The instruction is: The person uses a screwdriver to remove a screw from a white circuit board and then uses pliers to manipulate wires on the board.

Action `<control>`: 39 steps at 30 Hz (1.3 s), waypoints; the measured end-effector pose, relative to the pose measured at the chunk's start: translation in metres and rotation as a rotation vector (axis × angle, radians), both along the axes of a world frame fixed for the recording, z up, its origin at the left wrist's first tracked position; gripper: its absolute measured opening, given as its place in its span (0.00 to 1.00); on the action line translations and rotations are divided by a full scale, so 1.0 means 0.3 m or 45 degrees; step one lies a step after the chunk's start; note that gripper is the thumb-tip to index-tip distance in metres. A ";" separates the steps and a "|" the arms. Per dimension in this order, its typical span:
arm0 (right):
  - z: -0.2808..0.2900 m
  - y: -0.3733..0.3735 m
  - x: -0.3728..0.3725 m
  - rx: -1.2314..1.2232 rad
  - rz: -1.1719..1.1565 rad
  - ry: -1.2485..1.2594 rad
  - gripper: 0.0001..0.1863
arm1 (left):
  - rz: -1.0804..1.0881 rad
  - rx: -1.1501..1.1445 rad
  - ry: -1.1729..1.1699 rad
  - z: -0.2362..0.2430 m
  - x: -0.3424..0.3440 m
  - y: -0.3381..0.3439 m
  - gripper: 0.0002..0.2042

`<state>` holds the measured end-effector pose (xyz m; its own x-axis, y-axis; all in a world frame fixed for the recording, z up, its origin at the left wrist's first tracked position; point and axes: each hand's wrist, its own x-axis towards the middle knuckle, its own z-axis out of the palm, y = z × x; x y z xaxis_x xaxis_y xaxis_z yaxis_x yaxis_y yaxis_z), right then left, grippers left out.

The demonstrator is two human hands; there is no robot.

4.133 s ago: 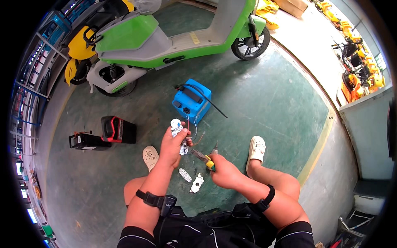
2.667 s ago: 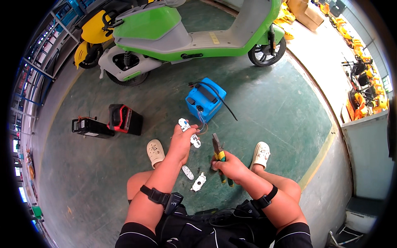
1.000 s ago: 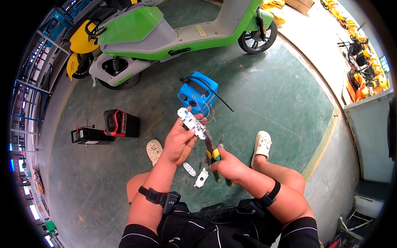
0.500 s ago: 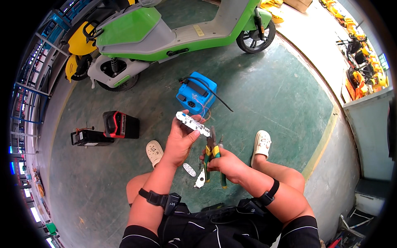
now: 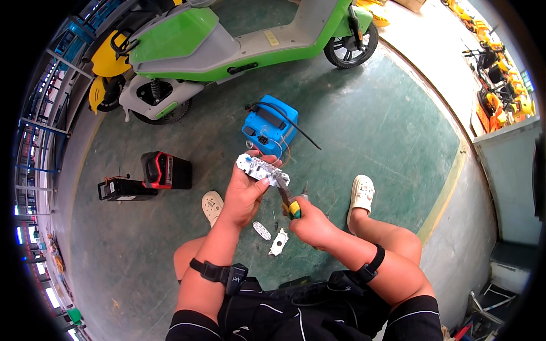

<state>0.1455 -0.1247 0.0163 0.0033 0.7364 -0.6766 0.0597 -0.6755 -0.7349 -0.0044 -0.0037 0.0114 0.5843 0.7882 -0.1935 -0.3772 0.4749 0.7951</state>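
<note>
My left hand point(image 5: 245, 193) is closed on a long white circuit board point(image 5: 257, 167) with small parts on its face, thumb along its near edge. In my right hand point(image 5: 313, 223) are pliers point(image 5: 284, 196) with yellow and green grips, their jaws touching the right end of the board. A thin pointed tool, perhaps a screwdriver point(image 5: 305, 190), also sticks out by my right fingers. Below the hands, a white oval plate point(image 5: 261, 230) with holes and a white plastic piece point(image 5: 278, 242) with a dark round spot lie on the floor.
Just beyond my hands stands a blue battery box point(image 5: 272, 122) with a black cable and thin wires. Two black battery cases, one red-trimmed point(image 5: 166, 170), stand to the left. A green and grey scooter point(image 5: 239, 48) is parked ahead. My feet in cream clogs point(image 5: 362, 192) flank the parts.
The board has turned so more of its face shows. The pliers have swung up and left, their jaws now against the board's right end and their handles mostly inside my right hand.
</note>
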 end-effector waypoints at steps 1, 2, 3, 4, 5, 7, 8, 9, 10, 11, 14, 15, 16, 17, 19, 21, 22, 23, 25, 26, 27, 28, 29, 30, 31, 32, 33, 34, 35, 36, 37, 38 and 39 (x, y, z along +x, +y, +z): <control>-0.006 -0.004 0.001 0.058 0.048 -0.120 0.24 | -0.009 -0.014 -0.001 0.003 0.000 0.000 0.31; -0.009 -0.007 0.002 0.118 0.097 -0.238 0.24 | -0.011 -0.024 0.000 0.008 0.000 -0.001 0.30; -0.008 -0.010 0.002 0.156 0.112 -0.311 0.24 | -0.013 -0.035 0.001 0.012 0.000 -0.001 0.29; -0.006 -0.013 0.002 0.194 0.128 -0.384 0.24 | -0.015 -0.045 0.002 0.016 0.000 -0.002 0.28; -0.004 -0.015 0.002 0.231 0.143 -0.457 0.24 | -0.016 -0.061 -0.012 0.019 -0.002 0.000 0.26; 0.005 -0.018 0.003 0.299 0.171 -0.527 0.22 | -0.017 -0.092 -0.041 0.024 -0.007 0.008 0.23; 0.005 -0.019 0.003 0.333 0.185 -0.561 0.22 | -0.006 -0.122 -0.062 0.024 -0.008 0.011 0.21; 0.000 -0.022 0.004 0.401 0.201 -0.613 0.21 | 0.005 -0.152 -0.083 0.024 -0.009 0.015 0.20; -0.009 -0.027 0.004 0.470 0.217 -0.666 0.20 | 0.017 -0.182 -0.104 0.024 -0.012 0.018 0.19; -0.015 -0.030 0.006 0.538 0.231 -0.719 0.19 | 0.007 -0.181 -0.149 0.015 -0.014 0.021 0.19; -0.019 -0.032 0.006 0.695 0.226 -0.996 0.20 | -0.013 -0.190 -0.260 -0.006 -0.020 0.025 0.17; -0.018 -0.032 0.007 0.737 0.223 -1.055 0.20 | -0.012 -0.204 -0.282 -0.003 -0.018 0.023 0.17; -0.015 -0.030 0.011 0.779 0.220 -1.113 0.20 | -0.011 -0.217 -0.304 -0.002 -0.017 0.022 0.17; -0.012 -0.028 0.014 0.822 0.217 -1.170 0.20 | -0.001 -0.217 -0.287 -0.001 -0.018 0.022 0.17; -0.015 -0.025 0.016 0.842 0.227 -1.225 0.19 | 0.019 -0.217 -0.251 0.001 -0.020 0.022 0.16; -0.015 -0.023 0.019 0.857 0.236 -1.272 0.18 | 0.000 -0.201 -0.262 -0.002 -0.020 0.021 0.16; -0.014 -0.022 0.020 0.863 0.240 -1.290 0.17 | -0.009 -0.193 -0.267 -0.003 -0.020 0.021 0.16; -0.012 -0.022 0.021 0.869 0.243 -1.308 0.17 | -0.011 -0.196 -0.258 -0.003 -0.020 0.021 0.16; -0.012 -0.025 0.028 0.819 0.291 -1.265 0.21 | -0.013 -0.201 -0.239 -0.004 -0.021 0.021 0.15; -0.013 -0.027 0.033 0.795 0.315 -1.245 0.24 | -0.007 -0.190 -0.238 -0.006 -0.019 0.021 0.15; -0.014 -0.029 0.037 0.743 0.345 -1.173 0.23 | -0.001 -0.179 -0.237 -0.009 -0.017 0.020 0.15; -0.016 -0.030 0.041 0.691 0.376 -1.102 0.23 | 0.005 -0.167 -0.236 -0.012 -0.016 0.020 0.15; -0.018 -0.032 0.046 0.638 0.404 -1.030 0.23 | 0.033 -0.183 -0.193 -0.013 -0.014 0.021 0.15; -0.023 -0.033 0.050 0.550 0.413 -0.911 0.22 | 0.062 -0.199 -0.150 -0.014 -0.014 0.023 0.16; -0.032 -0.034 0.053 0.464 0.420 -0.791 0.21 | 0.091 -0.215 -0.106 -0.014 -0.012 0.025 0.16; -0.029 -0.029 0.052 0.377 0.428 -0.670 0.21 | 0.117 -0.245 -0.104 -0.013 -0.010 0.028 0.17; -0.020 -0.020 0.054 0.225 0.440 -0.564 0.21 | 0.143 -0.276 -0.102 -0.010 -0.007 0.032 0.18; -0.005 -0.006 0.059 0.073 0.451 -0.457 0.21 | 0.170 -0.306 -0.100 -0.009 -0.005 0.035 0.19; 0.009 0.006 0.059 -0.074 0.466 -0.349 0.21 | 0.167 -0.317 -0.139 -0.006 -0.010 0.036 0.21; 0.007 0.006 0.065 -0.058 0.351 -0.189 0.21 | 0.164 -0.327 -0.178 -0.004 -0.016 0.037 0.23; 0.003 -0.001 0.082 -0.044 0.237 -0.029 0.22 | 0.162 -0.337 -0.216 -0.001 -0.023 0.039 0.25; 0.001 -0.009 0.104 -0.032 0.113 0.123 0.23 | 0.132 -0.308 -0.211 0.002 -0.020 0.044 0.32; 0.042 0.002 0.120 -0.019 0.002 0.238 0.24 | 0.125 -0.276 -0.202 0.009 -0.024 0.043 0.33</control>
